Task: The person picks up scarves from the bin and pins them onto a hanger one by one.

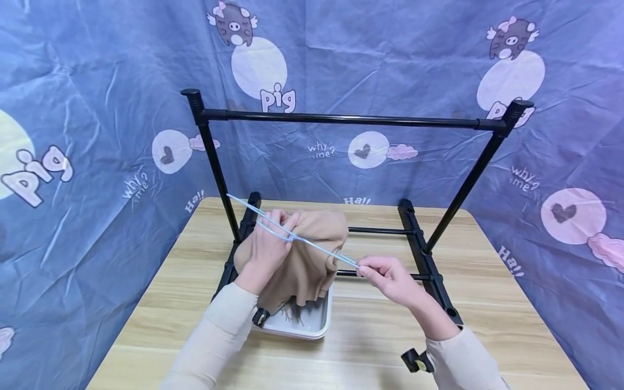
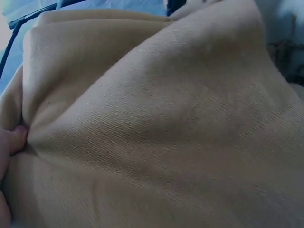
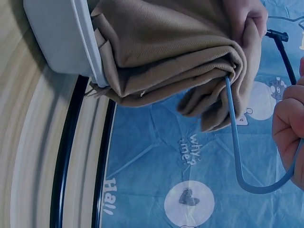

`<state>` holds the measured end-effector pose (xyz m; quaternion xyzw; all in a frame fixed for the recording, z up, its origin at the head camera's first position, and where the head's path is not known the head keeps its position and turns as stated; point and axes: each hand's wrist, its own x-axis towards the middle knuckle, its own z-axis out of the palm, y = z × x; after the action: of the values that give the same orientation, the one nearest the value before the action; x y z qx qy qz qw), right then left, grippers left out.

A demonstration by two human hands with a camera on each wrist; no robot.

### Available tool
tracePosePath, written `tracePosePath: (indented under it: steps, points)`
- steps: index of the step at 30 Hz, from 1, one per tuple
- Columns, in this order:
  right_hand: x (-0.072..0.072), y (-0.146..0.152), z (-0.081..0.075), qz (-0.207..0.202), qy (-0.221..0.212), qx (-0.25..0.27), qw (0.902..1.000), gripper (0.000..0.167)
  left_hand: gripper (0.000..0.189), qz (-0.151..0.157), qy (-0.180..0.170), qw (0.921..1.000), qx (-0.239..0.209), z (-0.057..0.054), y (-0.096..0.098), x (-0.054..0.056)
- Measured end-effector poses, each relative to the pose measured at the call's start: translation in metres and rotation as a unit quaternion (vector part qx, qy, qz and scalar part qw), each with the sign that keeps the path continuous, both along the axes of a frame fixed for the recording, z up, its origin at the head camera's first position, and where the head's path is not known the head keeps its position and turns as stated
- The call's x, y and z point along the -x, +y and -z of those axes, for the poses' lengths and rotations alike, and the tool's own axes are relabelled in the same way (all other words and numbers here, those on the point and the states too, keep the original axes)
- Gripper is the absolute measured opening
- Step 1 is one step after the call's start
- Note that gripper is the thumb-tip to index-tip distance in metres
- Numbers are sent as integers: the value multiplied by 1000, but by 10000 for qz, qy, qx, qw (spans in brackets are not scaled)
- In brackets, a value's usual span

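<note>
A brown scarf (image 1: 302, 265) with a fringed end hangs in folds over a white bin (image 1: 319, 329), its lower part inside. My left hand (image 1: 270, 246) grips the scarf's upper part; in the left wrist view the thumb (image 2: 18, 138) presses into the cloth. A light blue hanger (image 1: 322, 249) slants across that hand, and one side of it goes in among the folds in the right wrist view. My right hand (image 1: 390, 279) pinches the hanger's right end. The folds hide most of the left fingers.
Behind the bin a black rack (image 1: 341, 118) stands on the wooden table (image 1: 361, 346), its top bar above both hands. The rack's right foot (image 1: 424, 260) lies beyond my right hand. A blue printed curtain (image 1: 312, 173) closes the back and sides.
</note>
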<state>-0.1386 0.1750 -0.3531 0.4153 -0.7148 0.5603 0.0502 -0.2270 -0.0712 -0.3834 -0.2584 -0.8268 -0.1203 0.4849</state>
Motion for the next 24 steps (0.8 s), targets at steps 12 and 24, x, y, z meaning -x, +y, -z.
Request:
tracePosePath:
  steps: [12, 24]
  points:
    - [-3, -4, -4, 352, -39, 49, 9994, 26, 23, -495, 21, 9967, -639, 11, 3, 1]
    - [1, -1, -3, 583, -50, 632, 9963, 22, 39, -361, -185, 9968, -683, 23, -2, 3]
